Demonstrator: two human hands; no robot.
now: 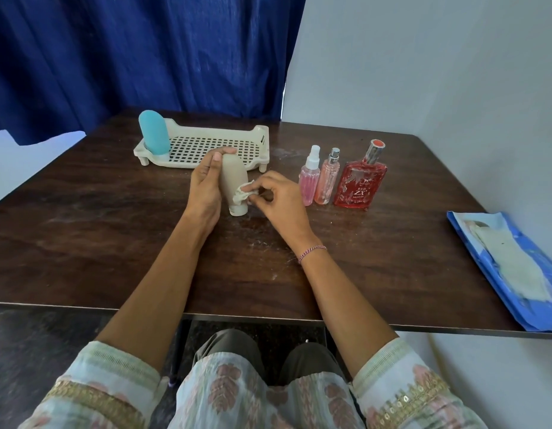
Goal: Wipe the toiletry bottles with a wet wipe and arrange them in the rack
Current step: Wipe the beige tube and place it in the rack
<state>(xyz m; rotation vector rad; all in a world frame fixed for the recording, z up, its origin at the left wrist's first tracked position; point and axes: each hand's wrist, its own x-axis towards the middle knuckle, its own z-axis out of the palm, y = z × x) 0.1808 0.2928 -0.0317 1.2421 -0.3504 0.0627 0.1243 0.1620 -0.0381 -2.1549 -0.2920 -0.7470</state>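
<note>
My left hand (206, 184) grips a beige tube bottle (232, 181) that stands cap-down on the table. My right hand (276, 196) pinches a crumpled white wet wipe (243, 195) against the bottle's lower right side. Behind them sits a cream plastic rack (206, 144) with a turquoise bottle (154, 133) standing in its left end. To the right stand a pink spray bottle (310, 178), a slim pink perfume sprayer (327, 178) and a square red perfume bottle (359, 181).
A blue wet-wipe pack (516, 274) with a wipe showing lies at the table's right edge. The dark wooden table (113, 227) has a blue curtain behind it and a white wall to the right.
</note>
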